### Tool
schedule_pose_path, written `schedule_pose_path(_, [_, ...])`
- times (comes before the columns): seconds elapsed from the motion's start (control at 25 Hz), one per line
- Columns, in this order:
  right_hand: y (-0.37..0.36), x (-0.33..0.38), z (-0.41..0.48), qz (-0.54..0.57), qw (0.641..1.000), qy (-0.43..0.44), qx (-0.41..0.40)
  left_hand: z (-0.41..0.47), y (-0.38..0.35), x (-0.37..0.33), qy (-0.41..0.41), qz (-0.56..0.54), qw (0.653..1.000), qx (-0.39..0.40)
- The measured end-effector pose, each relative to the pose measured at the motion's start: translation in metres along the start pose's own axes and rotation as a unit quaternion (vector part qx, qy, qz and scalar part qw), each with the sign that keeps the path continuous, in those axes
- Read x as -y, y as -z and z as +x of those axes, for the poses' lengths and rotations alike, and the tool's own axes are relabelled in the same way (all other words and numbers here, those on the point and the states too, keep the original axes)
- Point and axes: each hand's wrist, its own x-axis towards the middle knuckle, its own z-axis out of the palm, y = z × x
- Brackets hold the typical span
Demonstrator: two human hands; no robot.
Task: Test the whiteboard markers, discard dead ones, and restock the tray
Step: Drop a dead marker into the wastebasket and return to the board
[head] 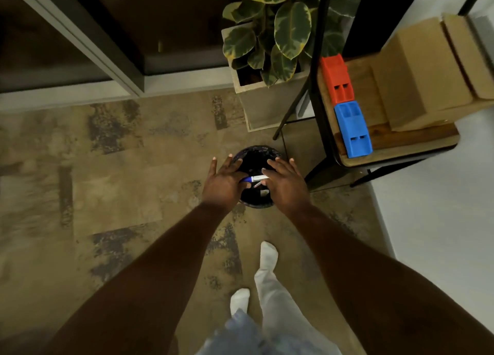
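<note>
Marker (254, 178), blue cap, spans btwn left hand (224, 184) & right hand (286, 185), above bin (257, 149) under both palms. Fingers on both spread straight, no curl seen. Prob light, stiff, slick plastic; pinch mid-barrel w/ fingertips.

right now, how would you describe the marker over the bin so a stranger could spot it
Look at the small black bin on the floor near the potted plant. Across its mouth, between the left hand and right hand, is a marker. It has a white barrel and blue cap, unlike the reddish marker lower in the bin.
</note>
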Motion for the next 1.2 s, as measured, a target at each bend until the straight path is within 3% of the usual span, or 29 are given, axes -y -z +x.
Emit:
schedule_pose_path(0.2, [-0.018, -0.015, 0.017, 0.011, 0.998, -0.027, 0.061, 0.013, -0.019, 0.015, 0.075, -0.026, 0.996, 0.031])
schedule_pose_path(0.52, [0.004, -0.006, 0.014, 0.022, 0.995, -0.056, 0.076, 0.004, 0.009, 0.011, 0.082, -0.018, 0.996, 0.034])
schedule_pose_path(0.8, [0.039, 0.021, -0.024, 0.012, 0.997, -0.064, 0.038, -0.031, 0.043, -0.013, 0.048, -0.001, 0.999, 0.024])
schedule_pose_path(1.2, [0.097, 0.082, -0.149, -0.013, 0.992, -0.105, -0.071, -0.138, 0.100, -0.069, -0.037, 0.007, 0.999, -0.034])
